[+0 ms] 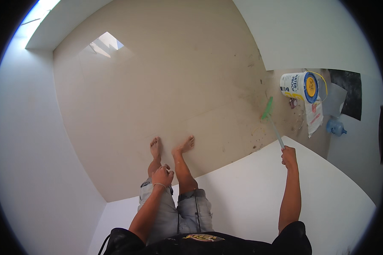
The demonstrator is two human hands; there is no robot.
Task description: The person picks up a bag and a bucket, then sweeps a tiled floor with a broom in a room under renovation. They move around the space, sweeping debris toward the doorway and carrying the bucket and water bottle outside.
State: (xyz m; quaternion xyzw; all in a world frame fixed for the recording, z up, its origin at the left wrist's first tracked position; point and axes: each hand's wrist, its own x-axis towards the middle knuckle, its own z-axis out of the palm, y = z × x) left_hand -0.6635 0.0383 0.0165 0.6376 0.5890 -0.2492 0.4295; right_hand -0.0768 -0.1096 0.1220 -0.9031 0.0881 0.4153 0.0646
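Note:
My right hand [289,157] is closed around the pale handle of a green-headed broom [267,107]. Its narrow green head rests on the beige floor to my front right, among scattered dark debris [255,147]. In front of my thigh, my left hand [162,175] is curled with the fingers drawn together. A small whitish bit shows at its fingertips, too small to name.
Beyond the broom head, a white bucket [293,85] with a blue and yellow lid lies on its side. Near it are a white printed bag [314,117], a dark sheet [348,91] and a clear blue water jug [336,127]. White walls [25,127] border the floor.

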